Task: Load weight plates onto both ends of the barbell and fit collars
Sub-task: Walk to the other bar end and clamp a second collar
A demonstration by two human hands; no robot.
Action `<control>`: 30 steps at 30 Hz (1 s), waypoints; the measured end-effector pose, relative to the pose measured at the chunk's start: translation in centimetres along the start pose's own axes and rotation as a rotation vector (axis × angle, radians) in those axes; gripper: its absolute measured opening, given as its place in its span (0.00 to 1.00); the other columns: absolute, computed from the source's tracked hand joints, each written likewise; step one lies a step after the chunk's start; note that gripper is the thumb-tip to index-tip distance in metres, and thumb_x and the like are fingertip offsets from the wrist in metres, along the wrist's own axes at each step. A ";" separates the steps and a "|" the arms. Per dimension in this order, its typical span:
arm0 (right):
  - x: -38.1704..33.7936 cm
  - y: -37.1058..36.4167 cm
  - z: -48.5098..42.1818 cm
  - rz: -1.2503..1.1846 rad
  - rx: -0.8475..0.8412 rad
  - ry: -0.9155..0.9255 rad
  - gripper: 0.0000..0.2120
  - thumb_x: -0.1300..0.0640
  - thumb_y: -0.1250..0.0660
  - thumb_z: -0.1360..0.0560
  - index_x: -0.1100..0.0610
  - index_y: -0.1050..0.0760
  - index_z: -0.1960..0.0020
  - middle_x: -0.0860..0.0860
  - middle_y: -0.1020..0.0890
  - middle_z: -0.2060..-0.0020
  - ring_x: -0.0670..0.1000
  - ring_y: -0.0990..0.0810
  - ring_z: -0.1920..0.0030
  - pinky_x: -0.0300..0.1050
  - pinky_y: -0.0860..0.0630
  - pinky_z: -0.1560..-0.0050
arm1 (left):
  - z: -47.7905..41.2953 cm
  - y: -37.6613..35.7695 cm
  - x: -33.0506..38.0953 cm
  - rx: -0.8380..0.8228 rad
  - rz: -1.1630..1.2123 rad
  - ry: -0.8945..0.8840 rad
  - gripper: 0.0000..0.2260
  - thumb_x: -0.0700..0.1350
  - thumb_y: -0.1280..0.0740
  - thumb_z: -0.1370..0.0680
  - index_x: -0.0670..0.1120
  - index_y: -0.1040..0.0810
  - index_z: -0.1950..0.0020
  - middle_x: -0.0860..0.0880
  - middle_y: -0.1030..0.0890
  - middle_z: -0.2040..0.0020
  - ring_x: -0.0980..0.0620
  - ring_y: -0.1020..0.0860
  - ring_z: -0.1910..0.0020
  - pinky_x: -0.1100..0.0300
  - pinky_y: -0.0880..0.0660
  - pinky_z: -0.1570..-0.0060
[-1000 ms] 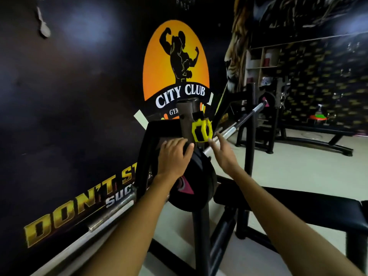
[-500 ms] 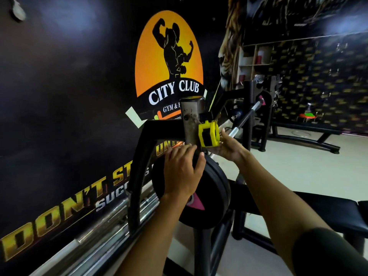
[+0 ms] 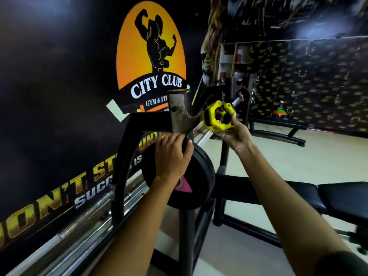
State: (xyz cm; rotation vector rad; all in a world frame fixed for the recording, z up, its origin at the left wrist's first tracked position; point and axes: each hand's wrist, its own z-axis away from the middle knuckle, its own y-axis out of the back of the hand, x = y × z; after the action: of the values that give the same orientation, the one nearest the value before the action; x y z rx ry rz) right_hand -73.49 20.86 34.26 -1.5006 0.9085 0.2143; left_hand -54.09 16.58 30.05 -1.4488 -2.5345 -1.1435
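Observation:
A black weight plate (image 3: 199, 176) with a pink mark hangs on the near end of the barbell (image 3: 205, 137), which rests on the rack upright (image 3: 179, 114). My left hand (image 3: 171, 158) lies flat over the plate's top edge, fingers spread. My right hand (image 3: 232, 134) holds a yellow and black collar (image 3: 218, 116) just right of the upright, above the bar, lifted clear of it. At the bar's far end another black plate (image 3: 242, 95) with a pink mark sits on the sleeve.
The black bench pad (image 3: 328, 198) runs across the right. A black curved rack frame (image 3: 127, 156) stands left of the plate, with several chrome bars (image 3: 79, 230) lying along the dark painted wall. Another bench frame (image 3: 278, 134) stands at the back on the pale floor.
My right hand has taken the yellow collar from beside the upright and lifted it up and to the right. My left hand stays on the plate. The view has moved closer.

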 end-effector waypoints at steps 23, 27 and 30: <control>17.6 -3.2 40.1 0.536 0.207 0.044 0.17 0.47 0.38 0.28 0.51 0.22 0.43 0.49 0.16 0.52 0.53 0.19 0.50 0.53 0.25 0.41 | 27.8 16.7 -0.1 -0.632 1.358 0.463 0.14 0.37 0.32 0.26 0.46 0.21 0.42 0.54 0.15 0.55 0.57 0.17 0.54 0.66 0.22 0.61; 21.2 -7.1 43.3 0.693 0.284 0.129 0.13 0.52 0.34 0.29 0.53 0.22 0.45 0.51 0.18 0.55 0.48 0.19 0.54 0.47 0.24 0.46 | 29.7 21.5 -4.1 -0.647 1.359 0.450 0.16 0.38 0.30 0.28 0.49 0.21 0.42 0.55 0.15 0.51 0.57 0.19 0.50 0.65 0.22 0.58; 23.2 -10.9 43.0 0.760 0.250 0.150 0.14 0.57 0.36 0.25 0.59 0.24 0.41 0.52 0.19 0.57 0.48 0.20 0.57 0.42 0.22 0.52 | 28.9 24.2 -7.4 -0.608 1.371 0.417 0.16 0.44 0.28 0.33 0.52 0.19 0.45 0.53 0.16 0.48 0.55 0.19 0.47 0.60 0.21 0.51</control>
State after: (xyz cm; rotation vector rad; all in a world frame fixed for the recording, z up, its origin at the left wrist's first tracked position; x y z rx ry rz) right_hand -34.70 49.20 20.35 -0.8943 1.5433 0.5200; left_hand -22.06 35.63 20.50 -2.0692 -0.5150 -1.5394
